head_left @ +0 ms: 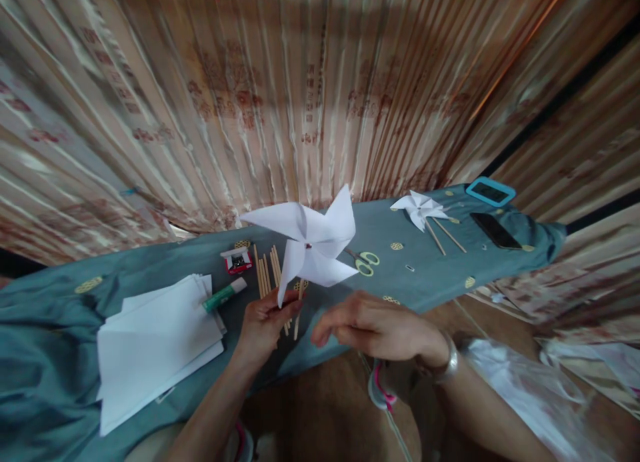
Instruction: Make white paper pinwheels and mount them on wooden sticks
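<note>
My left hand [267,322] is closed on the wooden stick of a white paper pinwheel [320,232], which faces me with its blades spread and a small dark pin at its centre. To the right of the stick, my right hand [367,323] hovers over the table's front edge, fingers loosely bent and nothing visible in them. Several wooden sticks [263,275] lie behind my left hand, partly hidden by it and the pinwheel. Scissors with yellow-green handles [369,262] rest just right of the blades. A small open red box [237,261] with dark pieces inside stands left of the sticks.
White paper sheets [160,345] are stacked on the green cloth [425,275] at left, with a green glue stick [223,295] by them. Farther right lie more white pinwheels [420,209], a dark phone [495,231] and a blue-framed device [490,191]. A pleated curtain [300,102] hangs behind.
</note>
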`<act>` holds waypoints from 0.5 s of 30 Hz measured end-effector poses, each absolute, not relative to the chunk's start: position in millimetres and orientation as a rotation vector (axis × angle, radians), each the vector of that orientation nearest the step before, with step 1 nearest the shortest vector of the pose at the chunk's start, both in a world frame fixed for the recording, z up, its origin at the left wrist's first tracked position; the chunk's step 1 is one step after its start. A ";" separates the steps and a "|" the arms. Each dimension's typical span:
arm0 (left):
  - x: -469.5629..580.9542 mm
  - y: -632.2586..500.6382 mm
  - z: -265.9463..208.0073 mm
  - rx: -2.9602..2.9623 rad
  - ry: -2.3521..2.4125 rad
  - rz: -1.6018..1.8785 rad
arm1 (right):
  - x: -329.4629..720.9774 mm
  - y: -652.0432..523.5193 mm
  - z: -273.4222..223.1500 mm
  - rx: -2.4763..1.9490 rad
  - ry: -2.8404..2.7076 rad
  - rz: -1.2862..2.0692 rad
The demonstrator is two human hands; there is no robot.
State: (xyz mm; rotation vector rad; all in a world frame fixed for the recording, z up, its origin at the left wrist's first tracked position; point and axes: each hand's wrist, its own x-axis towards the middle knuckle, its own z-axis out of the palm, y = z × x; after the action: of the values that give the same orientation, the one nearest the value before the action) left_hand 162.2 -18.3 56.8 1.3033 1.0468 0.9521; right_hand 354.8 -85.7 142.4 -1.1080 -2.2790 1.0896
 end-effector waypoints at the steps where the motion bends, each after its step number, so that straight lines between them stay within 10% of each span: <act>1: 162.2 -17.6 56.5 1.285 1.055 0.955 | 356.6 -87.2 146.3 -1.053 -2.224 1.182; 15: 159.1 -15.3 47.1 1.333 1.072 0.986 | 378.4 -93.1 160.3 -1.158 -1.418 0.863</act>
State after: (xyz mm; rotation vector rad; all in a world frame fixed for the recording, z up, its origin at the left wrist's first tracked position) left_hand 159.1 -15.3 47.1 1.3331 1.0715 0.9865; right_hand 378.4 -93.1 160.3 -1.1580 -1.4178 0.8635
